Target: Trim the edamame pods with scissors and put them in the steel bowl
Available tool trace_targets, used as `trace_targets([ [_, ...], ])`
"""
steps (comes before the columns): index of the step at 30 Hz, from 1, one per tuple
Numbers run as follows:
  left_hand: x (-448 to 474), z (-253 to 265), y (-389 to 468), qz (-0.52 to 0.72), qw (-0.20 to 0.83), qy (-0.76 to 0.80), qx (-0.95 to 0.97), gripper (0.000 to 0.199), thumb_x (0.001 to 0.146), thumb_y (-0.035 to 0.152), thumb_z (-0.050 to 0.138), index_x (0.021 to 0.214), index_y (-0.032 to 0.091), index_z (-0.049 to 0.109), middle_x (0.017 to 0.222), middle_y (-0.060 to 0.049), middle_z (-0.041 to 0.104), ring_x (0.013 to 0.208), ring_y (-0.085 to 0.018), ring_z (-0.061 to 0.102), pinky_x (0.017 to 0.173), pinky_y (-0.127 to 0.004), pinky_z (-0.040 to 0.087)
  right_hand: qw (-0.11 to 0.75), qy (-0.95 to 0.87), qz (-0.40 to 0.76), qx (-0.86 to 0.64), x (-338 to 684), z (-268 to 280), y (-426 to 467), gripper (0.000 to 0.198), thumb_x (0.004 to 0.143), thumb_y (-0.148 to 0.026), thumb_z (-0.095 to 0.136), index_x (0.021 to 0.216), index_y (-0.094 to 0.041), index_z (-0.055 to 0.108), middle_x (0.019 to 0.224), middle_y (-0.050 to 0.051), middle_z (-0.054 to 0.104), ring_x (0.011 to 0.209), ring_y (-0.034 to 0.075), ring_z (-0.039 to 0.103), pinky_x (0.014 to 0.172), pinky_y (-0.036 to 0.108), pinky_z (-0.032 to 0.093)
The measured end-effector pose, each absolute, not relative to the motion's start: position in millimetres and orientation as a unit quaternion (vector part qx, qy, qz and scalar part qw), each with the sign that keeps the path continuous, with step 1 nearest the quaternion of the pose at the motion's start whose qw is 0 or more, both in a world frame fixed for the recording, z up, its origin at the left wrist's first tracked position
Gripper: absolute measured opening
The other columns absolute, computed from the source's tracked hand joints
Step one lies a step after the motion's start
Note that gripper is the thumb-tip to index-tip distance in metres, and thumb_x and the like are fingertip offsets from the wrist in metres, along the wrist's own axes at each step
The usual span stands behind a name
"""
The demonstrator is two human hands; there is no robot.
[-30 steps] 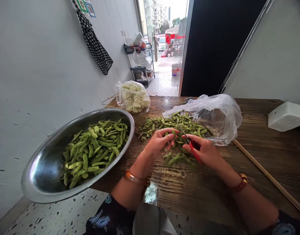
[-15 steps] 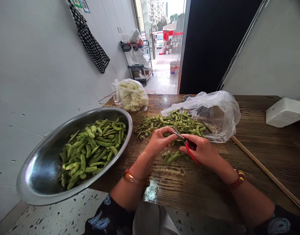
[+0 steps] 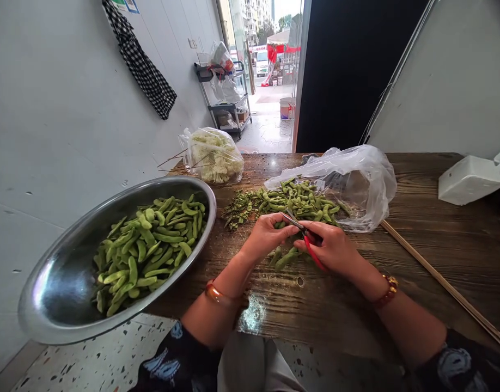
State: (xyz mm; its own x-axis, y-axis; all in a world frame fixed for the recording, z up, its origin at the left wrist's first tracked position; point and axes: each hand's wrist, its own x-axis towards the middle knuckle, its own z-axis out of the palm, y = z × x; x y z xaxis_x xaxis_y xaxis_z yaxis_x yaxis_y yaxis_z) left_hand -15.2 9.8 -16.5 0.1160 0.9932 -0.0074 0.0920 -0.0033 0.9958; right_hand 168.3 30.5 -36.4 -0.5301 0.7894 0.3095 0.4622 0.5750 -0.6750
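My right hand (image 3: 329,245) grips red-handled scissors (image 3: 313,253), their blades pointing up and left toward my other hand. Between the pinched fingers of my left hand (image 3: 270,235) is a green edamame pod (image 3: 280,224), mostly hidden by the fingers, with the blade tips beside it. Just beyond both hands lies a pile of edamame pods (image 3: 303,198), with trimmed scraps (image 3: 239,209) at its left side. A few more pods (image 3: 285,258) rest on the table below my hands. To the left, a big metal bowl (image 3: 66,305) holds many pods (image 3: 152,245).
A clear plastic bag (image 3: 375,179) lies open behind the pile. Another bag holding cauliflower (image 3: 217,163) sits at the table's back left, near thin sticks. Long wooden sticks (image 3: 441,280) and a white box (image 3: 470,179) are on the right of the wooden table (image 3: 343,321).
The whole view has shifted slightly left and up. Both hands stay close together over the table, the scissors still at the fingertips of my left hand.
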Motion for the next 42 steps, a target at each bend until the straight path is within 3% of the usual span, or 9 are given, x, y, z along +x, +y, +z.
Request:
trace_targets([
  [6,-17.8,-16.2,10.8,0.451,0.535,0.487,0.522,0.033,0.070,0.043,0.074,0.080,0.012,0.068,0.047,0.006,0.043,0.041,-0.003,0.032,0.042,-0.018,0.023,0.296,-0.826,0.289,-0.382,168.3,-30.6,29.0,0.040,0.083,-0.043,0.061,0.114,-0.019,0.067,0.085,0.005,0.070,0.066,0.016,0.057,0.062,0.027,0.044],
  [9,-19.5,-17.5,13.6,0.459,0.508,0.489,0.540,0.032,0.071,0.042,0.073,0.079,0.012,0.070,0.054,0.003,0.051,0.047,-0.005,0.039,0.046,-0.018,0.030,0.295,-0.818,0.305,-0.388,167.9,-30.1,29.1,0.041,0.082,-0.044,0.062,0.113,-0.019,0.068,0.075,0.002,0.068,0.060,0.014,0.054,0.056,0.025,0.041],
  [12,-21.6,-20.1,17.4,0.474,0.462,0.484,0.573,0.027,0.069,0.039,0.075,0.075,0.012,0.072,0.072,-0.004,0.063,0.068,-0.011,0.053,0.062,-0.021,0.041,0.286,-0.813,0.326,-0.389,168.0,-31.0,30.0,0.041,0.081,-0.046,0.062,0.111,-0.018,0.070,0.068,0.000,0.065,0.057,0.013,0.051,0.054,0.024,0.039],
  [15,-22.6,-21.1,18.9,0.464,0.475,0.473,0.579,0.026,0.071,0.037,0.073,0.074,0.012,0.071,0.076,-0.005,0.066,0.073,-0.013,0.055,0.070,-0.023,0.043,0.277,-0.812,0.339,-0.386,168.5,-31.2,30.6,0.041,0.081,-0.047,0.062,0.108,-0.017,0.070,0.066,-0.001,0.063,0.057,0.013,0.049,0.054,0.024,0.038],
  [19,-21.9,-19.9,16.7,0.455,0.506,0.482,0.552,0.028,0.070,0.039,0.074,0.073,0.012,0.069,0.066,-0.002,0.062,0.060,-0.009,0.050,0.056,-0.020,0.038,0.272,-0.813,0.342,-0.385,168.9,-29.9,29.7,0.040,0.081,-0.047,0.062,0.106,-0.017,0.071,0.065,-0.001,0.062,0.056,0.012,0.049,0.054,0.024,0.037],
  [25,-23.9,-21.9,17.6,0.497,0.568,0.478,0.449,0.032,0.068,0.040,0.076,0.076,0.013,0.061,0.050,0.007,0.042,0.041,-0.002,0.031,0.039,-0.017,0.019,0.294,-0.798,0.329,-0.411,168.5,-29.2,29.5,0.044,0.080,-0.050,0.061,0.107,-0.016,0.070,0.060,-0.002,0.058,0.054,0.012,0.048,0.052,0.023,0.036],
  [32,-27.5,-20.2,21.1,0.552,0.619,0.434,0.353,0.037,0.064,0.035,0.078,0.084,0.014,0.056,0.066,0.003,0.058,0.041,-0.001,0.038,0.035,-0.014,0.021,0.322,-0.784,0.311,-0.431,167.8,-30.1,31.1,0.052,0.080,-0.053,0.060,0.112,-0.013,0.067,0.067,0.000,0.060,0.060,0.015,0.053,0.057,0.025,0.042],
  [42,-16.9,-21.5,14.7,0.511,0.623,0.426,0.412,0.033,0.069,0.035,0.074,0.083,0.013,0.054,0.071,-0.001,0.065,0.042,-0.001,0.040,0.036,-0.014,0.020,0.314,-0.812,0.278,-0.405,166.3,-38.4,30.3,0.049,0.080,-0.048,0.062,0.116,-0.015,0.064,0.091,0.007,0.069,0.074,0.020,0.062,0.066,0.031,0.049],
])
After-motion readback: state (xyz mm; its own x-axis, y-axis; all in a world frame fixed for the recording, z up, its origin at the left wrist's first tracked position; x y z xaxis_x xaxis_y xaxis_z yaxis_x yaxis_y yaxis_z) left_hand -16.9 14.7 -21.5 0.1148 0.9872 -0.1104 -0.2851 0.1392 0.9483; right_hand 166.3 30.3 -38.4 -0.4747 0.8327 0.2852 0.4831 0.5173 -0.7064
